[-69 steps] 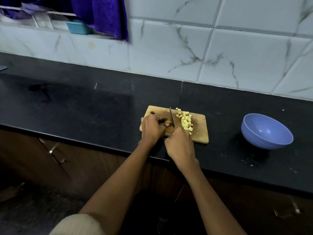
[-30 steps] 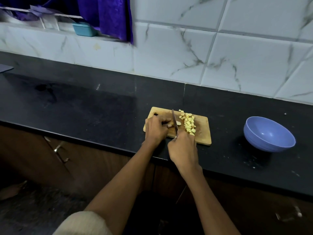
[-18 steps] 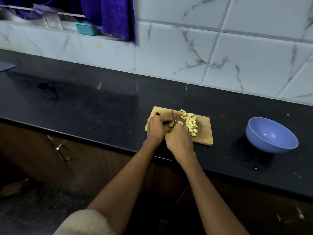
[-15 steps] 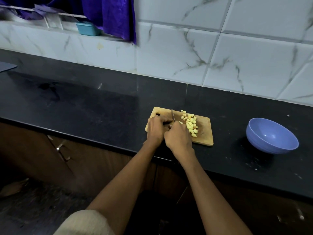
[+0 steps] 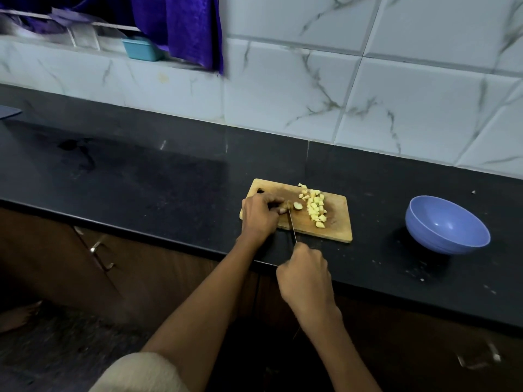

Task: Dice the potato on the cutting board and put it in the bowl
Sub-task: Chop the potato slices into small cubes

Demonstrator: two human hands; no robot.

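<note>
A small wooden cutting board (image 5: 335, 222) lies on the black counter. Several pale yellow potato cubes (image 5: 315, 206) are heaped on its middle and far side. My left hand (image 5: 259, 215) sits on the board's left part, its curled fingers holding a small uncut potato piece (image 5: 297, 205) whose end pokes out to the right. My right hand (image 5: 305, 275) grips the knife (image 5: 291, 222) handle near the counter's front edge; the thin blade runs up across the board's near edge to the potato piece. A blue bowl (image 5: 447, 224) stands to the right, with nothing in it.
The black counter (image 5: 141, 179) stretches left and right, backed by a white marbled tile wall (image 5: 396, 94). A purple cloth (image 5: 181, 26) and a teal tub (image 5: 141, 49) sit on a ledge at the upper left. Cabinet handles (image 5: 102, 256) lie below the counter's front edge.
My right hand has drawn back toward me off the board, pulling the knife along, so more of the blade shows. My left hand stays on the potato piece.
</note>
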